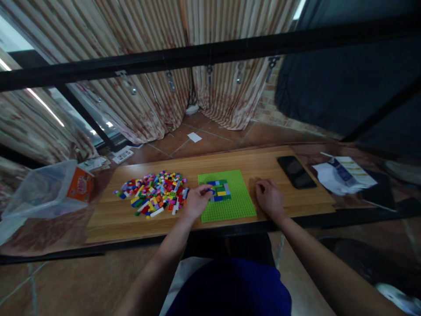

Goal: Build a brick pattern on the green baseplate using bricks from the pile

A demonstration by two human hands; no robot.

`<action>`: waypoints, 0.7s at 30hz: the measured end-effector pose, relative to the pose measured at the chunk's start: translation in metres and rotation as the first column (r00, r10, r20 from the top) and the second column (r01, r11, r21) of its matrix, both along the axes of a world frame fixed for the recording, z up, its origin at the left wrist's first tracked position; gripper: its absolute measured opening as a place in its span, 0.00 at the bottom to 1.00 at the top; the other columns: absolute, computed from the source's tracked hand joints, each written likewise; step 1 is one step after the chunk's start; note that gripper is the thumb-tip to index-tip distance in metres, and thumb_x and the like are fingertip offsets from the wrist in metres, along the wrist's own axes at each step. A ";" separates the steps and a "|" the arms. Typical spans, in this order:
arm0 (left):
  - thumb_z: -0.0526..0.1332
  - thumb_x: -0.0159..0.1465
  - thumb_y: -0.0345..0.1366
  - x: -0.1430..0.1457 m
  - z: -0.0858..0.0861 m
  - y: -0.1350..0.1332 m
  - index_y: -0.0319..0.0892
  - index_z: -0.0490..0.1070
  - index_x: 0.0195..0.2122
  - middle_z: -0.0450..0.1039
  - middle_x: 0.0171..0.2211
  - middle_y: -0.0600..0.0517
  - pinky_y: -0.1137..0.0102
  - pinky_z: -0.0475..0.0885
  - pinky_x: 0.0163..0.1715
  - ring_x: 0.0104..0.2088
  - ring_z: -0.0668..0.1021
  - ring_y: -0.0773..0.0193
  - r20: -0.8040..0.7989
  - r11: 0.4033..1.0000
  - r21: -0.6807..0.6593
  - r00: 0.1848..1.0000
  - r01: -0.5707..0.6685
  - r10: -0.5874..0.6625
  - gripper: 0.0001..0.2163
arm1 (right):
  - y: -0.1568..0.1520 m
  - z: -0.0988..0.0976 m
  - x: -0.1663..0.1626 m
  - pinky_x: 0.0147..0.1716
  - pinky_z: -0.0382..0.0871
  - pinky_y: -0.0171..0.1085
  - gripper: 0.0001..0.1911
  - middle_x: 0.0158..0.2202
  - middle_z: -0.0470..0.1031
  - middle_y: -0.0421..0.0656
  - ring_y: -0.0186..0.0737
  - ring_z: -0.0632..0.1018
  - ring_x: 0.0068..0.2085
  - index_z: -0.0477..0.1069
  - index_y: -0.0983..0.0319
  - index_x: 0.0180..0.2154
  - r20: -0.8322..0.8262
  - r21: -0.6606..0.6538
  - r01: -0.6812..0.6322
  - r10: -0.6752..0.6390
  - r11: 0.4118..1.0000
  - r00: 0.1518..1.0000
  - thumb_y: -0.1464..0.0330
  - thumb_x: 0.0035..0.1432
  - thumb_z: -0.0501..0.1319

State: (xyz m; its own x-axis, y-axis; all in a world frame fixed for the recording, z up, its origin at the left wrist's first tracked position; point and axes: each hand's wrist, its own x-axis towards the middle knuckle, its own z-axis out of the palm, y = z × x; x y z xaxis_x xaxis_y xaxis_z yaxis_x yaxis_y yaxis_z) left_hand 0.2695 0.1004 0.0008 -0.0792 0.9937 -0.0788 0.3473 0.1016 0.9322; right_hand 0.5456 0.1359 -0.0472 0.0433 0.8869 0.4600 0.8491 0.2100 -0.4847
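A green baseplate lies on the wooden board with a flat patch of toy bricks in blue, green, yellow and light grey on it. My left hand reaches over the plate's left edge. Its thumb and fingers pinch a small blue brick against the left side of the patch; the fingertips partly hide it. My right hand rests on the board just right of the plate, its fingers curled in with nothing visible in them. A heap of loose, mixed-colour bricks spreads left of my left hand.
The wooden board carries a black phone at its right. Papers lie beyond that end. At the far left stands a clear plastic box with an orange label. A dark rail crosses in front of striped curtains.
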 end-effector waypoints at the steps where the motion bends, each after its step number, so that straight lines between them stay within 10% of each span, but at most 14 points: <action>1: 0.61 0.58 0.29 0.002 -0.002 0.004 0.40 0.78 0.42 0.81 0.36 0.50 0.69 0.75 0.36 0.33 0.80 0.64 -0.025 1.000 0.003 1.000 0.001 -0.001 0.12 | 0.000 0.000 0.000 0.40 0.67 0.42 0.11 0.33 0.73 0.48 0.46 0.73 0.38 0.74 0.61 0.31 -0.002 0.000 0.002 -0.002 1.000 1.000 0.68 0.59 0.54; 21: 0.59 0.66 0.37 0.032 0.013 0.015 0.46 0.78 0.42 0.80 0.41 0.50 0.65 0.71 0.44 0.42 0.79 0.58 -0.530 0.993 0.109 0.847 0.032 0.031 0.08 | -0.001 0.002 -0.002 0.41 0.67 0.42 0.11 0.34 0.73 0.49 0.46 0.72 0.38 0.74 0.61 0.31 -0.024 -0.007 0.010 -0.010 1.000 1.000 0.68 0.60 0.54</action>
